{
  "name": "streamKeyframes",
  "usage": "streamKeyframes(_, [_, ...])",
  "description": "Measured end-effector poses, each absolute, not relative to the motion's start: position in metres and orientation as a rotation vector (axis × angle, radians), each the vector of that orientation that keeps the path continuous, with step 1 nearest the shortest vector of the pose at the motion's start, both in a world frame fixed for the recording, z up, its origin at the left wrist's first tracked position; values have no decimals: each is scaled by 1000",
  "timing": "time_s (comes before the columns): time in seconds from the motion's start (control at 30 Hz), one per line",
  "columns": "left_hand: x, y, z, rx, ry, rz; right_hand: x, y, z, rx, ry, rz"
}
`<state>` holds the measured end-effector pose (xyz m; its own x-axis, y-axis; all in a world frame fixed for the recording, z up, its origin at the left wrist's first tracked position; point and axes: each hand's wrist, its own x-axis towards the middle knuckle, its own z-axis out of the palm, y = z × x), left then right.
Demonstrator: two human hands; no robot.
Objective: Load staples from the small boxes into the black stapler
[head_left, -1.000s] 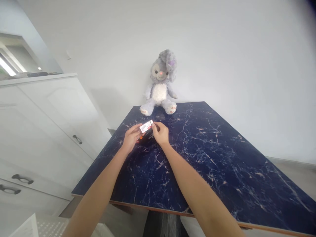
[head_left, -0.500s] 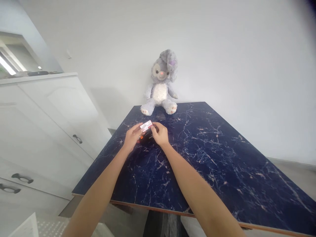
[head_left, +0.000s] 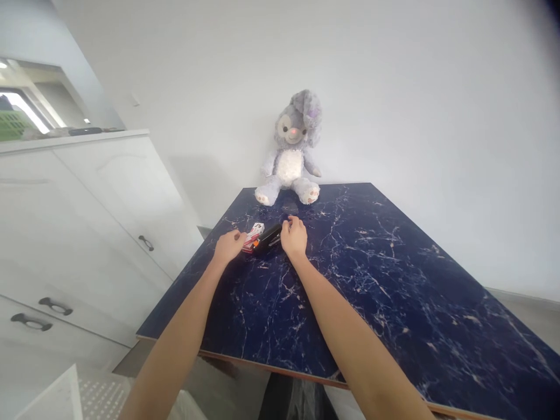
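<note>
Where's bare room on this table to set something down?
Widest: right side of the table, past the right arm. Smaller: between the arms, nearer you. Crowded: around the packaging and black object, between left hand and right hand; plush toy behind.

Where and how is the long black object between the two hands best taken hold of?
Probably by its right half, from above and the right, pinching across its narrow width. The black object is long and lies slanted; the red-and-white box crowds its left side, while its right end points toward the right hand.
</note>
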<state>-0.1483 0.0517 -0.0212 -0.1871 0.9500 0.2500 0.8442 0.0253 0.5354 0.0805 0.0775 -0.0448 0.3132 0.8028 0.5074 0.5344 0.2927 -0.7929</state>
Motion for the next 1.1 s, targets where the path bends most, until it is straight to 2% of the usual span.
streamKeyframes(0.07, [-149,49,-22,1894,2191,832,79,78,-46,-1413,-1378,323])
streamKeyframes(0.2, [-145,44,-19,1952,2313,1033,74,76,-48,-1440,-1347,285])
streamKeyframes(0.3, [-138,40,-12,2350,1992,1131,75,78,-49,-1441,-1277,250])
streamKeyframes(0.4, [-127,36,-10,2630,1600,881,79,81,-50,-1461,-1157,262])
streamKeyframes(0.47, [-120,34,-12,2653,1546,750,81,81,-48,-1455,-1233,377])
streamKeyframes(0.6, [-110,34,-19,2601,1599,771,82,77,-44,-1428,-1440,569])
streamKeyframes(0.7, [-112,36,-21,2548,1614,864,84,75,-43,-1458,-1271,584])
streamKeyframes(0.83, [-135,46,-23,2389,1803,1161,88,77,-47,-1392,-1035,551])
streamKeyframes(1.0, [-162,56,-31,2303,1766,747,89,79,-50,-1364,-1114,564])
streamKeyframes(1.1, [-163,57,-35,2265,1945,804,89,80,-52,-1357,-1133,554])
